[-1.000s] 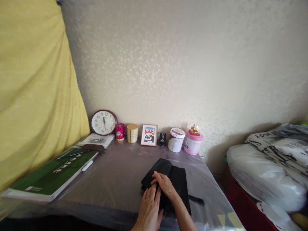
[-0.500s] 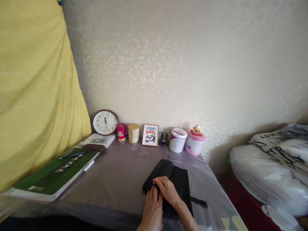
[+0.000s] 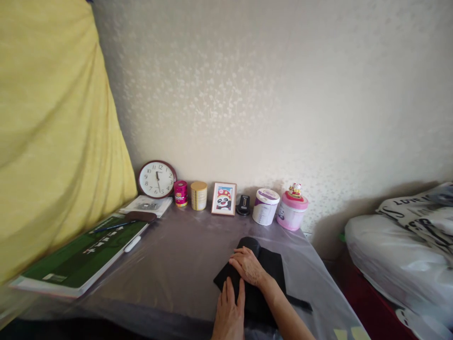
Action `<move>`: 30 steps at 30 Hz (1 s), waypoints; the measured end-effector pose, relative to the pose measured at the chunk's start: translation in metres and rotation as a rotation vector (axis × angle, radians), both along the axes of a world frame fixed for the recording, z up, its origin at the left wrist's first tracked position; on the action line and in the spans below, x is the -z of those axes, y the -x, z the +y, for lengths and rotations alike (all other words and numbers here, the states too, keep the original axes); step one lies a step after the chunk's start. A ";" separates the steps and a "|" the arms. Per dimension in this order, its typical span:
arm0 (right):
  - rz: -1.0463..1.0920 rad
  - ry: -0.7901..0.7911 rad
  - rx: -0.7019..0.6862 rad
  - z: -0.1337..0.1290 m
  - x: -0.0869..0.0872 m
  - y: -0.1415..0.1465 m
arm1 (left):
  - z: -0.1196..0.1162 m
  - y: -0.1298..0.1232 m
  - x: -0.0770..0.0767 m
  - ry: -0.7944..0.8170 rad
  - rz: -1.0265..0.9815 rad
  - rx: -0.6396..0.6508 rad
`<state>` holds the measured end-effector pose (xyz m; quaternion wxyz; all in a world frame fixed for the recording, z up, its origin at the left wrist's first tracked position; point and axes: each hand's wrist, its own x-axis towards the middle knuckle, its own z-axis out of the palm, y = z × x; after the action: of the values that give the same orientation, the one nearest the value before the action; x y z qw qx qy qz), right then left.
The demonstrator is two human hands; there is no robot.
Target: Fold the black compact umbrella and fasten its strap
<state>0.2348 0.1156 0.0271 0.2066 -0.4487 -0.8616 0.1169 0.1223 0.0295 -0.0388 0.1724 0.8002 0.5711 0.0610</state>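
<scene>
A black, soft, sheet-like item (image 3: 272, 264) lies on the table near its front right, with a rounded fold standing up at its far end and a black strap (image 3: 300, 302) sticking out to the right. Whether it is cloth or a thin bag I cannot tell. My right hand (image 3: 248, 267) rests across the fold, fingers stretched to the left. Flat on the item's near left part lies my left hand (image 3: 230, 307), its fingers extended and slightly apart. My hands hide part of the item.
Along the wall stand a clock (image 3: 157, 179), a pink tin (image 3: 180, 194), a yellow can (image 3: 198, 196), a framed panda picture (image 3: 224, 199), a small black device (image 3: 243, 205), a white tub (image 3: 265, 207) and a pink tub (image 3: 292, 211). A green book (image 3: 81, 255) lies left.
My hands have moved apart: the right slid forward over the item, the left flattened out. The item's far end now bulges in a rounded fold. The view has shifted slightly.
</scene>
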 end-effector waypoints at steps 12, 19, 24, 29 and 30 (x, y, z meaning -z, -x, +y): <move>-0.115 -0.065 0.304 0.053 0.006 -0.018 | -0.005 -0.003 -0.038 0.111 0.084 -0.061; -0.028 -0.173 0.640 0.040 0.000 -0.058 | -0.008 -0.001 -0.041 0.084 0.050 -0.060; 0.190 -0.262 0.805 -0.008 0.008 -0.098 | -0.017 0.002 -0.063 0.119 0.103 -0.036; 0.451 -0.060 0.881 -0.053 0.016 -0.100 | -0.020 0.001 -0.066 0.110 0.096 -0.043; 0.485 -0.029 0.894 -0.059 0.016 -0.097 | -0.020 0.001 -0.063 0.110 0.094 -0.048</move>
<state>0.3318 0.0571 0.0107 0.4366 -0.7305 -0.5143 0.1059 0.1215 0.0092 0.0247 0.1876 0.7775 0.6002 -0.0037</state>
